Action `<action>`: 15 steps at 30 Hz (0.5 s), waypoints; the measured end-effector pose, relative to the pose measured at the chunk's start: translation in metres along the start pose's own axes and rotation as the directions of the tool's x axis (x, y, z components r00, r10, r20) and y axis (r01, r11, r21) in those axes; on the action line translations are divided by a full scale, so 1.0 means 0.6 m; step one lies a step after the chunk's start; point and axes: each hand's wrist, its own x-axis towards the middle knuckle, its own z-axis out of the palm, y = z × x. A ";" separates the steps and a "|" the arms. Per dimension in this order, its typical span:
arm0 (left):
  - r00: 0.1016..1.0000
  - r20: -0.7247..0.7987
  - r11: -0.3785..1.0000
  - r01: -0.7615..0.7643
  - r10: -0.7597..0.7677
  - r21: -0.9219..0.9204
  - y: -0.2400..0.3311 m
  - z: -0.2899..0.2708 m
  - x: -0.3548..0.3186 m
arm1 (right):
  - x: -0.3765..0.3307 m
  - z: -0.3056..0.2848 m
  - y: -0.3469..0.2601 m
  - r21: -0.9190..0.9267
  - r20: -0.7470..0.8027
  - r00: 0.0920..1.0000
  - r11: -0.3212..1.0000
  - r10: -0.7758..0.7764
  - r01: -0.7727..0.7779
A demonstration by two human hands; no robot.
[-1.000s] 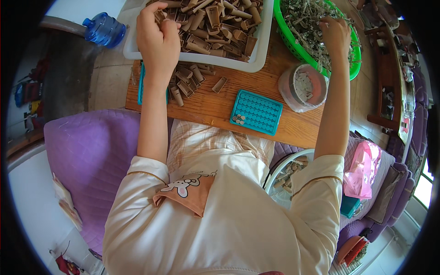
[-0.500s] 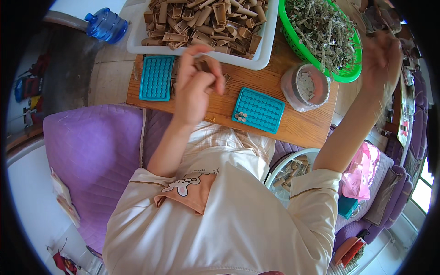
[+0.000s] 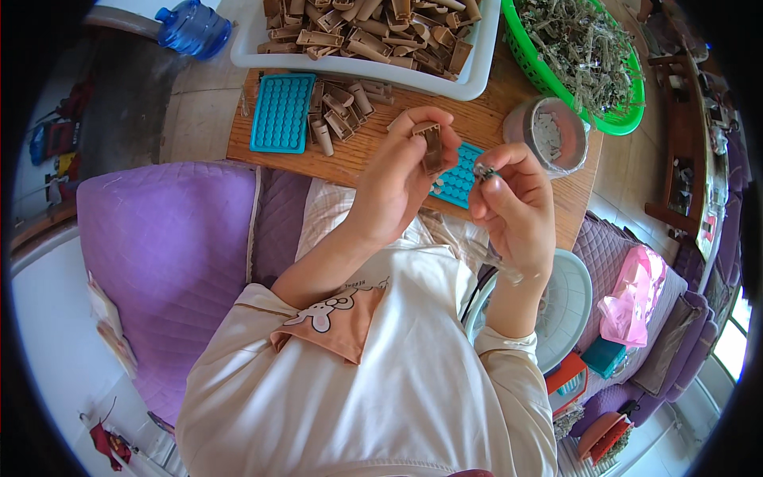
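The left hand (image 3: 388,179) grips a brown open-sided shell (image 3: 431,149); the right hand (image 3: 520,203) pinches a small silvery-dark part (image 3: 485,172), which a slackened pinch could drop.

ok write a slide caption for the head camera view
Left hand holding a hollow brown casing, right hand pinching a small dark part, a teal tray lying partly hidden behind them.

The casing (image 3: 431,153) in the left fingers (image 3: 413,118) looks like matt plastic to me; the small piece (image 3: 483,171) by the right fingers (image 3: 518,156) has a metallic shine; the surface (image 3: 477,111), grained wood; at twelve o'clock, a smooth plastic tub (image 3: 366,72); towards eleven, a glossy bottle (image 3: 191,30); at nine, quilted cloth (image 3: 167,270).
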 end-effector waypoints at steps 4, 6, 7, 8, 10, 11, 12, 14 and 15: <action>0.991 0.082 0.980 -0.120 0.108 0.161 -0.007 0.015 -0.018 | -0.010 0.018 0.013 -0.302 -0.119 0.964 0.934 -0.238 0.193; 0.982 0.168 0.977 -0.121 0.091 0.178 -0.002 0.022 -0.026 | -0.014 0.022 0.020 -0.297 -0.133 0.958 0.932 -0.255 0.207; 0.982 0.166 0.977 -0.119 0.089 0.179 -0.001 0.019 -0.027 | -0.013 0.030 0.024 -0.444 -0.102 0.911 0.838 -0.399 0.317; 0.980 0.178 0.949 -0.141 0.093 0.281 0.000 0.013 -0.028 | -0.014 0.037 0.025 -0.576 -0.048 0.848 0.708 -0.528 0.408; 0.977 0.189 0.911 -0.161 0.094 0.380 0.002 0.008 -0.030 | -0.020 0.042 0.024 -0.611 -0.057 0.843 0.687 -0.534 0.394; 0.976 0.191 0.915 -0.169 0.104 0.367 0.003 0.007 -0.031 | -0.022 0.041 0.026 -0.625 -0.055 0.828 0.666 -0.557 0.407; 0.975 0.192 0.919 -0.177 0.114 0.353 0.003 0.007 -0.032 | -0.024 0.041 0.027 -0.640 -0.052 0.813 0.644 -0.580 0.419; 0.977 0.181 0.927 -0.169 0.113 0.335 0.003 0.007 -0.031 | -0.026 0.041 0.029 -0.646 -0.046 0.790 0.621 -0.611 0.443; 0.979 0.170 0.935 -0.163 0.113 0.316 0.004 0.008 -0.031 | -0.027 0.041 0.030 -0.652 -0.038 0.767 0.597 -0.641 0.467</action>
